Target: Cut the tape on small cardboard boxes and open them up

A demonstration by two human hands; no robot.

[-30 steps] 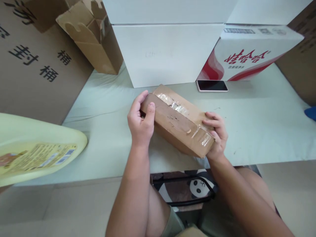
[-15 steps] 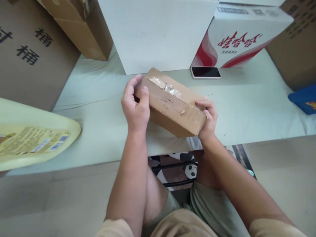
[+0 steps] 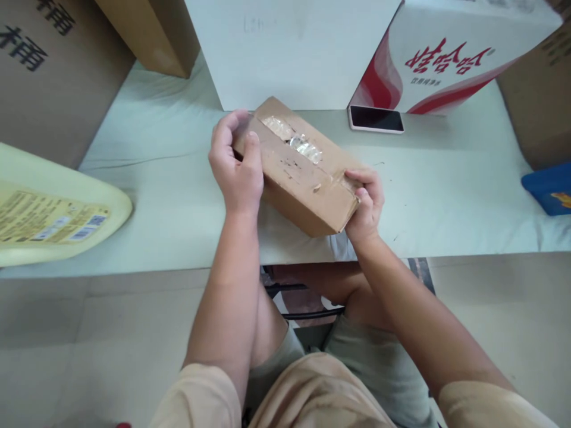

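Observation:
Between my two hands is a small brown cardboard box (image 3: 292,169), tilted, with its length running from upper left to lower right. Strips of clear, wrinkled tape and some dark scuffs mark its upper face. My left hand (image 3: 236,163) grips the box's left end, its thumb on the top and the other fingers wrapped round the far side. At the right end, my right hand (image 3: 366,202) holds the corner with finger and thumb; its other fingers are partly hidden. Whether the box's underside touches the table cannot be seen.
A pale green cloth covers the table (image 3: 450,196). Behind the box stand a large white box (image 3: 289,53) and a red-and-white carton (image 3: 446,65), with a phone (image 3: 377,119) before them. A yellow bottle (image 3: 57,214) lies at left; a blue item (image 3: 548,189) is at right.
The view has shifted slightly, so most things sit a little differently in the picture. The box is turned so more of its taped upper face shows. Both hands keep their hold.

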